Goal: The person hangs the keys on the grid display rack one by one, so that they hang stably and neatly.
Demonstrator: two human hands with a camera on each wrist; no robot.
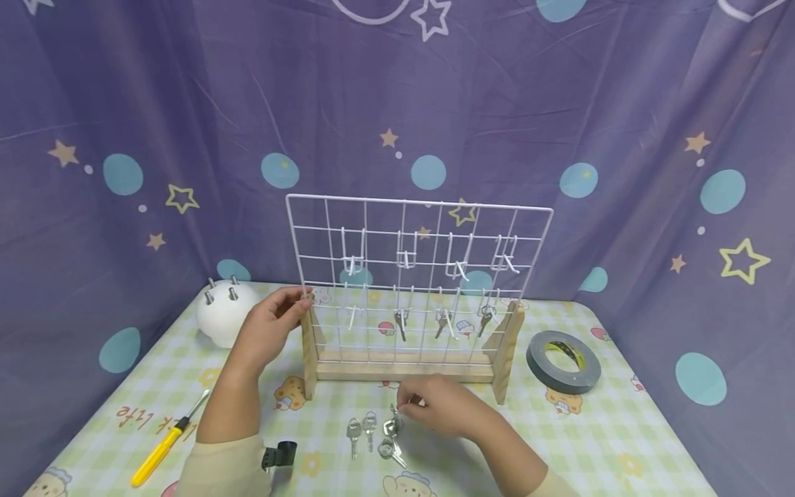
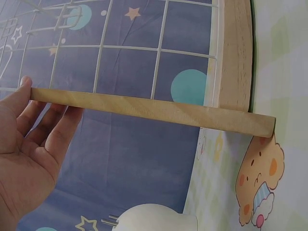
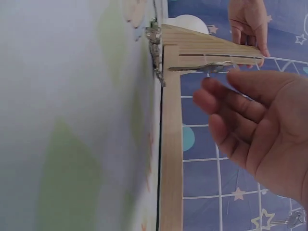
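A white wire grid rack [image 1: 422, 276] with wooden side supports stands on the table. My left hand [image 1: 267, 324] grips its left wooden support [image 2: 144, 106] near the top, thumb on one side and fingers on the other. In front of the rack, my right hand [image 1: 444, 407] pinches a key [image 3: 211, 68] between thumb and fingertips, just above the tablecloth. Beside it lie loose metal keys [image 1: 354, 429], some bunched together with a ring-shaped metal piece [image 1: 386, 449]. Keys [image 1: 486, 317] hang from three of the rack's lower hooks; the upper row holds white hooks [image 1: 459, 268].
A roll of dark tape [image 1: 562, 379] lies right of the rack. At the back left sits a white rounded object [image 1: 226, 314] with metal pegs. A yellow-handled screwdriver [image 1: 161, 452] lies at the front left. A patterned curtain [image 1: 428, 103] hangs behind the table.
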